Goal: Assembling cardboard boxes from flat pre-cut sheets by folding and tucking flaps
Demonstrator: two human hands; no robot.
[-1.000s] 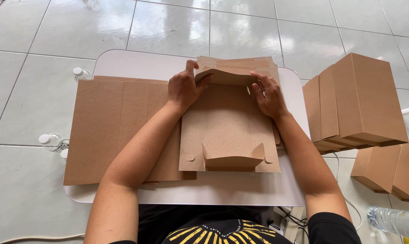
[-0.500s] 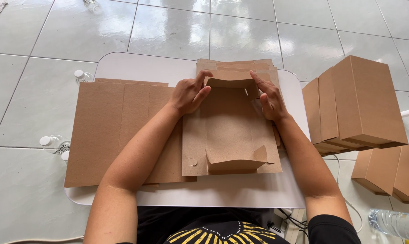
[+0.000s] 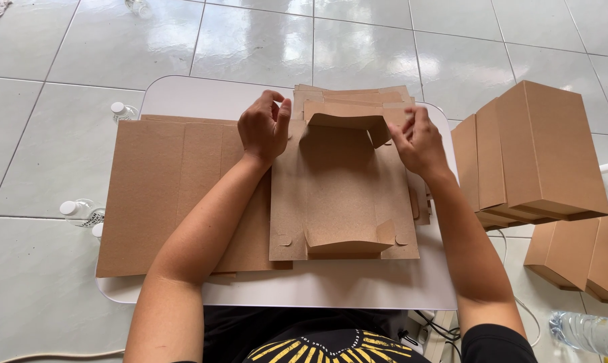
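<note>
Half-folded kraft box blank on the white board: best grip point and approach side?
Grip the box blank at its raised far flap, from above and both sides, where the left hand and right hand are. That flap stands proud; the middle lies flat on the board.

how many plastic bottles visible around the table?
4, possibly more out of frame. One bottle stands at the table's far-left corner, one bottle lies on the floor left of the table, one bottle at the top edge, one bottle lies bottom right.

A: Left hand (image 3: 264, 128)?
B: Bare forearm stretched forward, fingers curled, thumb apart, palm down.
A: Right hand (image 3: 417, 140)?
B: Forearm forward too, fingers bent and pinching, wrist angled inward.
</note>
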